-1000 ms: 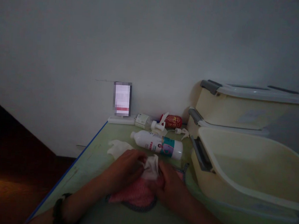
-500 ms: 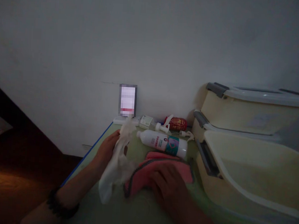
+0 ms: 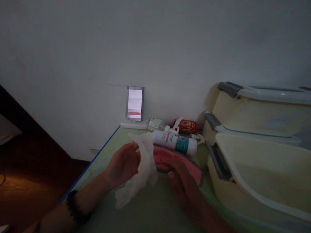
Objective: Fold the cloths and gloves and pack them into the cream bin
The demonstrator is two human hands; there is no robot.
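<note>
A thin, crumpled white tissue hangs down above the green tabletop from my left hand, whose fingers are closed around its upper part. My right hand lies over the near side of a folded pink cloth with a dark dotted border. Its fingers are stretched out, pointing left toward the tissue; whether they press on the cloth I cannot tell. Just behind the cloth a white bottle with a teal label lies on its side, its left end partly behind the tissue.
At the back lie a clear pump bottle, a red can and a white spray or pump head. A phone leans on the wall above a white bar. Cream storage boxes with grey latches stand on the right.
My left hand has moved right with the tissue. The pink cloth has been pushed back and flattened toward the white bottle. My right hand's fingers have straightened from a curl.
</note>
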